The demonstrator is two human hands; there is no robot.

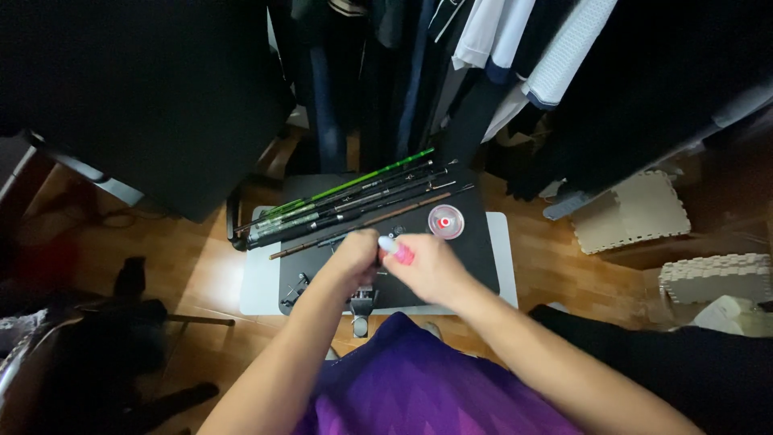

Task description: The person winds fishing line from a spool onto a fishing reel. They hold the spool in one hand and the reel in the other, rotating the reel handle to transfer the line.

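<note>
A small pink and white tube (396, 251) lies crosswise between both hands, the right hand (431, 266) pinching its 3 o'clock end, the left hand (354, 259) seemingly curled shut at its 9 o'clock tip

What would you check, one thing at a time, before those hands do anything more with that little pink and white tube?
1. Pink and white tube held: ok, right hand grips it.
2. Left hand at the tube's white end: ok, touching it.
3. Cap on or off: cannot tell, fingers hide it.
4. Fishing rod sections lying together on the black mat: ok.
5. Small round clear spool clear of the hands: ok, apart on the mat.
6. Reel parts at the mat's near edge: cannot tell, too dim.
</note>
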